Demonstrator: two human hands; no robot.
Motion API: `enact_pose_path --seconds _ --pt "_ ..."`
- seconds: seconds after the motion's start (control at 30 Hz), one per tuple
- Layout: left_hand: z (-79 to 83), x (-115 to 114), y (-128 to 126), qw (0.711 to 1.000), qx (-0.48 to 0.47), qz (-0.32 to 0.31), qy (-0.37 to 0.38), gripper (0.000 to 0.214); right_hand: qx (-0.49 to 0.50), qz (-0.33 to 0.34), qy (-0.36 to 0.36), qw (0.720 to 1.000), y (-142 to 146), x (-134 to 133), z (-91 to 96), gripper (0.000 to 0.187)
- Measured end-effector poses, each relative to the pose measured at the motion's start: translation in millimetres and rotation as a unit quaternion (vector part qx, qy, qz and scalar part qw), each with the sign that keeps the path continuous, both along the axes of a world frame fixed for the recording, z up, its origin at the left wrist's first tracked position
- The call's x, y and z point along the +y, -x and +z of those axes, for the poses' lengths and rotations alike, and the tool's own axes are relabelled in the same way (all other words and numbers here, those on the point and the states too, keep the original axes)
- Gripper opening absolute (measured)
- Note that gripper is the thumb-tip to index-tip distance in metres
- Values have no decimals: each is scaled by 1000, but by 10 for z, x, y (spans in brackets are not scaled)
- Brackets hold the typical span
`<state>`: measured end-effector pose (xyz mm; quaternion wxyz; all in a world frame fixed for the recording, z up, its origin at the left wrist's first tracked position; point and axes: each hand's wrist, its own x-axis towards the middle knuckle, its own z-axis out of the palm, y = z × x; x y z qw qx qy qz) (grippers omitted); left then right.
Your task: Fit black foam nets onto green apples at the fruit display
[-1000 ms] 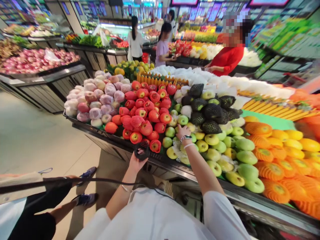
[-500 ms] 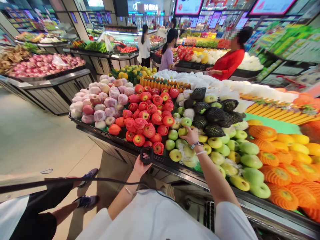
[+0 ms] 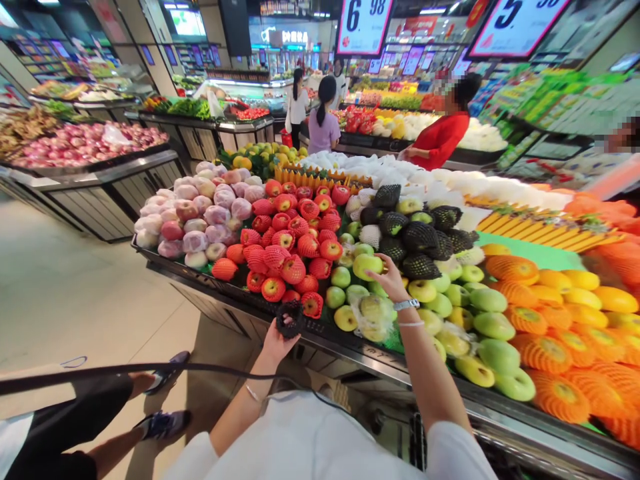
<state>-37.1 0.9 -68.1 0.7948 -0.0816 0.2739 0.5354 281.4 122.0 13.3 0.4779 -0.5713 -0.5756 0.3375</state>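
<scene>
My left hand (image 3: 277, 347), low in front of the display's edge, holds a black foam fruit net (image 3: 290, 317); its fingers show through the opening of the net. My right hand (image 3: 391, 279), with a watch on the wrist, is closed around a green apple (image 3: 367, 265) above the other green apples. Just below it lies fruit in a clear plastic bag (image 3: 375, 313). Black-netted fruit (image 3: 419, 235) is piled beyond my right hand. Red apples in red foam nets (image 3: 293, 269) lie to the left of the green ones.
Wrapped pale pink fruit (image 3: 200, 217) fills the display's left end; orange-netted melons (image 3: 563, 393) fill the right. A metal edge (image 3: 360, 357) runs before me. A dark cable (image 3: 210, 367) crosses in front. At left a person's shoe (image 3: 167, 425) shows. People stand beyond the display.
My right hand has lifted the green apple slightly from the pile. My left hand still holds the black net. The view has shifted a little.
</scene>
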Motion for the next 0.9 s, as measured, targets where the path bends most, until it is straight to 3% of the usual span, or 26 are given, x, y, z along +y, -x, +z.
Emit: enact_pose_path --seconds 0.1,0.17,0.27,0.4,0.53,0.6,0.77,0.9 --pt "168 37 -77 998 33 24 -39 21 167 16 -2 986 121 -243 105 68" --pt "272 82 -143 990 119 55 -50 18 275 18 -2 961 218 -429 126 62" --pt "400 152 -219 959 253 97 -77 11 429 0 4 903 344 -703 101 52" --pt "565 180 -239 928 331 114 -131 8 560 -3 22 828 446 -1041 64 54" --pt "679 123 -248 849 459 69 -253 12 606 6 71 792 492 -1285 51 54" --pt "663 89 -272 826 490 64 -270 9 609 2 95 787 512 -1355 35 54" --pt "532 28 -353 855 455 108 -222 20 592 4 166 789 625 -1442 -33 59" --pt "534 0 -369 851 463 46 -242 23 587 8 203 783 756 -1468 -99 62"
